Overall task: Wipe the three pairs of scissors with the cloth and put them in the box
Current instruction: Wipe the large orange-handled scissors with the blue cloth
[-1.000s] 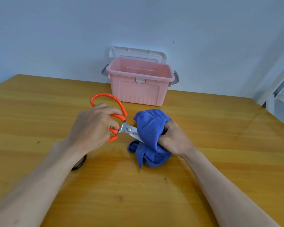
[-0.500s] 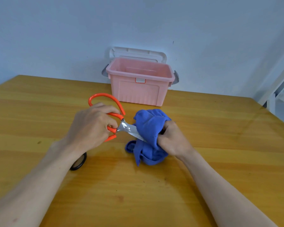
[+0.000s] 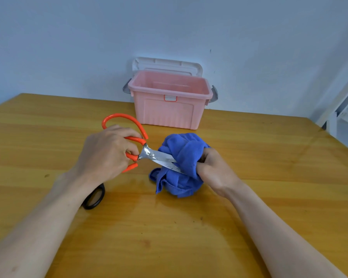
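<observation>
Holding the orange scissors (image 3: pixel 141 145) by their handles, the left hand (image 3: pixel 107 155) points the blades right into the blue cloth (image 3: pixel 181 167), which the right hand (image 3: pixel 215 169) squeezes, near the open pink box (image 3: pixel 169 109) on the bench (image 3: pixel 249 149).

The blade tips of the orange scissors (image 3: pixel 149 155) vanish inside the blue cloth (image 3: pixel 181 167) bunched in the right hand (image 3: pixel 215 171), whose fingertips are buried in the folds too. Under the left hand's (image 3: pixel 107 155) wrist, only one black handle loop (image 3: pixel 94 197) shows; what it belongs to is covered. The pink box's (image 3: pixel 169 109) floor is out of sight behind its front wall.
</observation>
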The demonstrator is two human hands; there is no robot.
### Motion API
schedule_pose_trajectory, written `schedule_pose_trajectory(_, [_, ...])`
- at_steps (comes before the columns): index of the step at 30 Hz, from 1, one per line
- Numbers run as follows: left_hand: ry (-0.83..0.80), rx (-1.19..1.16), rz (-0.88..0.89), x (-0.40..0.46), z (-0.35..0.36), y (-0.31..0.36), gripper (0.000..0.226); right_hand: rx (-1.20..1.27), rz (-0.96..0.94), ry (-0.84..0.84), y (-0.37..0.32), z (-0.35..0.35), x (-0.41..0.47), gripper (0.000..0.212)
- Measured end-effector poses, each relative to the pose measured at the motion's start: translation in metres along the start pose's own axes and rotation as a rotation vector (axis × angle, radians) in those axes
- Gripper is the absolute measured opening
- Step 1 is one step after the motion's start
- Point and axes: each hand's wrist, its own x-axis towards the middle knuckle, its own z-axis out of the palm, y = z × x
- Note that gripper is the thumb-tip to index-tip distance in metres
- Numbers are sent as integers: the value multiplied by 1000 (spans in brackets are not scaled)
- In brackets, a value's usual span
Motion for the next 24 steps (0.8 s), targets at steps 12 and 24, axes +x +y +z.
schedule_pose_trajectory(12, [-8, -10, -51, 1, -1, 0, 31, -35, -49, -1, 0, 3, 1, 32])
schedule_pose_trajectory(24, [-33, -79, -80, 0, 0, 7, 29, -4, -53, 12, -4, 8, 0, 24])
